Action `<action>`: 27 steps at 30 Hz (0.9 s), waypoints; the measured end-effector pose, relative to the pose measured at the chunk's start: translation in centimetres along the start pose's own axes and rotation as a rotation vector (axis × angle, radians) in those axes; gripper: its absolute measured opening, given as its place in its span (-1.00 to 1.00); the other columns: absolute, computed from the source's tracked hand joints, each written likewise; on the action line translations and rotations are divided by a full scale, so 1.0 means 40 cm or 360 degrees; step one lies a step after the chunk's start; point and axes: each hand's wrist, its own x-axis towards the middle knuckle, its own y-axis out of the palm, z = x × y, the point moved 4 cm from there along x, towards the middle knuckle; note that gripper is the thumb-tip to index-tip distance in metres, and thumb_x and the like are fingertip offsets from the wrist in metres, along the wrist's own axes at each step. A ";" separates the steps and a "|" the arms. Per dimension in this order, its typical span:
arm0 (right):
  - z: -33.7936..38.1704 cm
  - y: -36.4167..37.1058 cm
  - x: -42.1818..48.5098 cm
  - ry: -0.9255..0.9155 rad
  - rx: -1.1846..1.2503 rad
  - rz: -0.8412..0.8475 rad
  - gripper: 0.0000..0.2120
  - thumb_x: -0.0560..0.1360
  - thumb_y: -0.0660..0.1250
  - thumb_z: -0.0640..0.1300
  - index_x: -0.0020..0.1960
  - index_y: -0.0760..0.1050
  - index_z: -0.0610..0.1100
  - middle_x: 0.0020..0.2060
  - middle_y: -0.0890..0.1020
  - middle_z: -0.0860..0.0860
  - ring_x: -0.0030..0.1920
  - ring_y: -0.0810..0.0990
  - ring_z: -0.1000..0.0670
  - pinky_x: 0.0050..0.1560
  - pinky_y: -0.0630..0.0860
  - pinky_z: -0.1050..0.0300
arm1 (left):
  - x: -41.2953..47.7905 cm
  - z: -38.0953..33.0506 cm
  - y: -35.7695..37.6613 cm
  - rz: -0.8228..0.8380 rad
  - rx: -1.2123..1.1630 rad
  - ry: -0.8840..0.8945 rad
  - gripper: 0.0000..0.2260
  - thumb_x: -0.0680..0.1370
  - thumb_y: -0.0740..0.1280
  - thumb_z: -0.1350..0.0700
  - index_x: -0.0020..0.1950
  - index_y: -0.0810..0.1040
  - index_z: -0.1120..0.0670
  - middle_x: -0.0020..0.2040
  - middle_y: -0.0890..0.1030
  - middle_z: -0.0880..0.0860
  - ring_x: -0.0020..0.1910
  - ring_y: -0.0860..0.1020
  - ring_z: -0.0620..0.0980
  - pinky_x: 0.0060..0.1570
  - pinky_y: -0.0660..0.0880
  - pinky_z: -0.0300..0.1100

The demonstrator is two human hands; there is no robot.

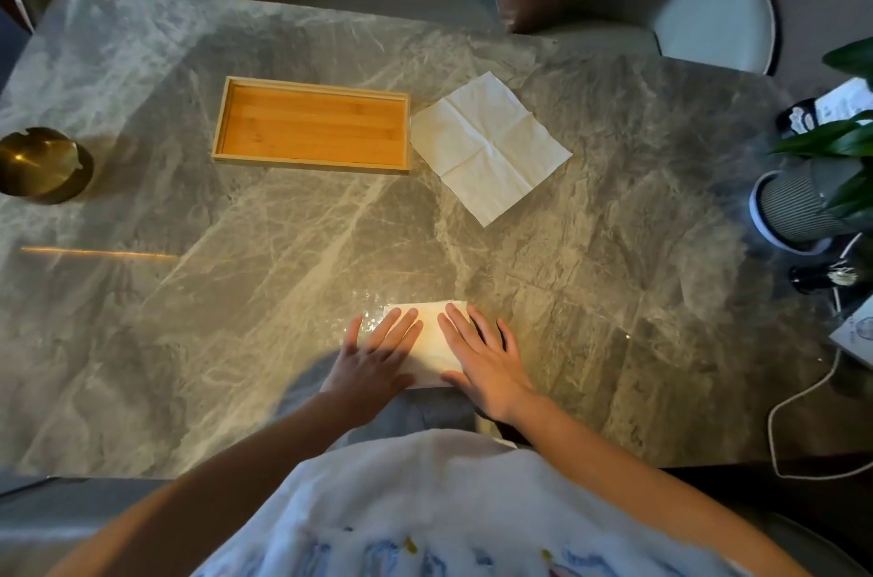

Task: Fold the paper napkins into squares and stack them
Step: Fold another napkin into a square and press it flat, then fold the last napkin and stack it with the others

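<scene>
A folded white paper napkin (431, 340) lies flat near the table's front edge. My left hand (378, 359) rests palm down on its left part, fingers spread. My right hand (486, 359) presses flat on its right part, fingers spread too. Neither hand grips it. A second white napkin (489, 146) lies unfolded farther back, showing cross-shaped creases, turned at an angle. It touches the right end of an empty wooden tray (312, 125).
The grey marble table (189, 293) fills the view. A brass ashtray (42, 165) sits at the far left. At the right edge stand a potted plant (798, 208), small dark items and a white cable (793, 406). Chairs stand behind the table.
</scene>
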 end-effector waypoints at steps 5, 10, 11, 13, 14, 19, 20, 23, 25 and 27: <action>-0.001 0.000 0.006 0.0028 0.0049 -0.0001 -0.29 0.57 0.14 0.17 0.53 -0.23 0.09 0.55 -0.25 0.14 0.54 -0.27 0.01 0.49 -0.18 -0.18 | 0.010 -0.005 -0.008 0.0161 -0.0032 -0.0045 -0.30 0.48 0.26 -0.25 0.52 0.12 0.00 0.54 0.12 -0.02 0.51 0.12 0.06 0.39 0.15 0.27; -0.016 -0.045 -0.008 0.0057 0.0517 -0.0300 -0.32 0.52 0.24 0.14 0.53 -0.02 0.09 0.56 -0.13 0.06 0.52 -0.09 -0.05 0.45 -0.02 -0.09 | 0.035 -0.010 -0.060 0.0101 -0.0305 -0.0096 -0.41 0.50 0.31 -0.11 0.46 0.26 0.06 0.51 0.25 0.10 0.47 0.27 0.12 0.41 0.04 0.31; -0.025 -0.056 -0.015 0.0101 0.0625 -0.0385 -0.35 0.53 0.24 0.17 0.51 0.04 0.09 0.55 -0.07 0.05 0.51 -0.03 -0.06 0.43 0.05 -0.07 | 0.054 -0.010 -0.082 0.0077 -0.0373 -0.0115 -0.45 0.49 0.33 -0.07 0.43 0.30 0.07 0.48 0.32 0.12 0.42 0.33 0.12 0.42 0.06 0.27; -0.041 -0.071 -0.028 0.0196 0.0759 -0.0513 -0.39 0.52 0.25 0.19 0.48 0.14 0.06 0.54 0.02 0.04 0.49 0.05 -0.08 0.40 0.14 -0.06 | 0.115 -0.009 -0.123 0.0022 -0.0401 -0.0143 -0.48 0.48 0.33 -0.01 0.40 0.31 0.06 0.44 0.34 0.09 0.39 0.35 0.10 0.42 0.09 0.19; -0.048 -0.077 -0.034 0.0249 0.0802 -0.0558 -0.41 0.51 0.29 0.14 0.47 0.19 0.05 0.53 0.06 0.03 0.48 0.09 -0.06 0.40 0.18 -0.05 | 0.156 -0.010 -0.143 0.0031 -0.0413 -0.0152 -0.48 0.48 0.32 0.00 0.41 0.28 0.05 0.45 0.32 0.08 0.40 0.32 0.08 0.43 0.09 0.17; -0.096 -0.088 -0.096 0.0216 0.0910 -0.0707 -0.46 0.45 0.35 -0.06 0.40 0.33 -0.11 0.45 0.26 -0.13 0.42 0.28 -0.13 0.33 0.39 -0.08 | 0.397 -0.002 -0.214 0.0097 -0.0306 -0.0139 -0.44 0.50 0.27 0.03 0.46 0.18 0.05 0.49 0.23 0.09 0.44 0.24 0.13 0.40 0.06 0.21; -0.113 -0.086 -0.111 0.0193 0.0911 -0.0693 -0.46 0.45 0.34 -0.04 0.40 0.33 -0.10 0.45 0.27 -0.13 0.41 0.29 -0.14 0.31 0.42 -0.08 | 0.446 0.009 -0.220 0.0128 -0.0264 -0.0152 -0.42 0.51 0.28 0.02 0.48 0.14 0.04 0.52 0.18 0.09 0.46 0.19 0.13 0.41 0.04 0.21; -0.173 -0.068 -0.160 0.0234 0.0914 -0.0711 -0.47 0.46 0.33 -0.03 0.39 0.34 -0.12 0.42 0.30 -0.15 0.39 0.32 -0.14 0.30 0.42 -0.07 | 0.558 0.021 -0.208 0.0351 -0.0203 -0.0181 -0.34 0.54 0.26 -0.02 0.53 -0.03 0.02 0.57 0.01 0.06 0.53 0.03 0.10 0.43 -0.01 0.24; -0.205 -0.047 -0.194 0.0299 0.0917 -0.0724 -0.47 0.46 0.34 -0.04 0.39 0.35 -0.13 0.41 0.32 -0.14 0.39 0.32 -0.12 0.31 0.42 -0.06 | 0.572 -0.007 -0.181 0.0486 -0.0218 -0.0181 -0.30 0.55 0.25 -0.07 0.54 -0.10 -0.01 0.58 -0.02 0.05 0.54 -0.02 0.09 0.44 -0.02 0.26; -0.227 -0.033 -0.221 0.0373 0.0896 -0.0710 -0.47 0.44 0.36 -0.05 0.38 0.36 -0.12 0.41 0.34 -0.12 0.40 0.33 -0.10 0.32 0.41 -0.09 | 0.543 -0.056 -0.149 0.0518 -0.0187 -0.0154 -0.30 0.55 0.24 -0.08 0.53 -0.11 -0.03 0.58 -0.05 0.05 0.54 -0.06 0.09 0.44 0.00 0.25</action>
